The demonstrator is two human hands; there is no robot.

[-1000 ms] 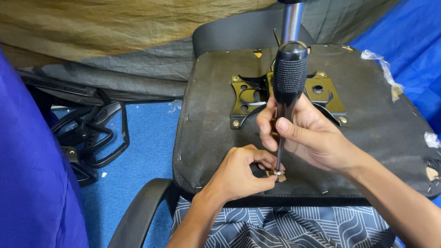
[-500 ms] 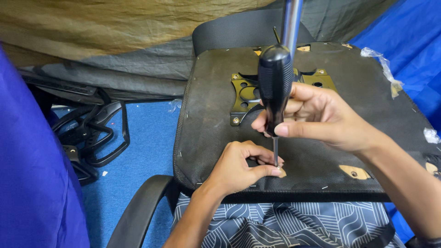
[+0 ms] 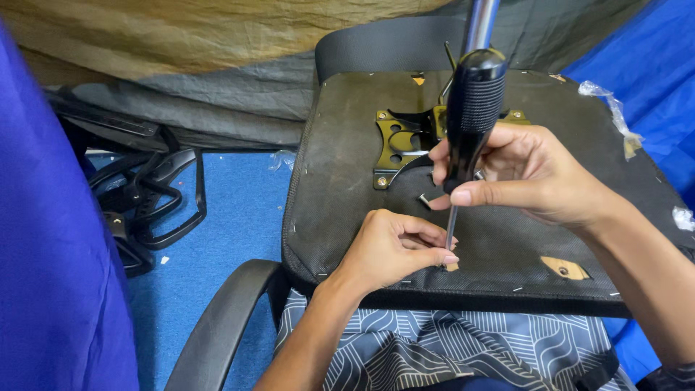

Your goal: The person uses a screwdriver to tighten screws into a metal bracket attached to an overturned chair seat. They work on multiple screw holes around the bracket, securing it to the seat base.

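Note:
An upturned office chair seat (image 3: 347,166) lies in front of me, its dark fabric underside facing up. My right hand (image 3: 532,174) grips a black-handled screwdriver (image 3: 472,116), held upright with its metal shaft pointing down at the seat near the front edge. My left hand (image 3: 391,250) pinches something small at the screwdriver tip; the item itself is hidden by my fingers. A loose screw (image 3: 423,200) lies on the fabric just behind my left hand. A black and brass metal mounting plate (image 3: 398,145) is fixed to the seat's middle, with a chrome gas cylinder (image 3: 481,25) rising from it.
A black plastic armrest (image 3: 217,326) curves below the seat at the left. More black chair parts (image 3: 156,195) lie on the blue floor at left. A patterned cloth (image 3: 449,347) lies under the seat's front edge. Blue fabric (image 3: 51,253) fills the left side; a tarp hangs behind.
My right hand has tilted the screwdriver more upright and shifted slightly; the view has shifted right, so the seat sits further left. My left hand stays at the tip.

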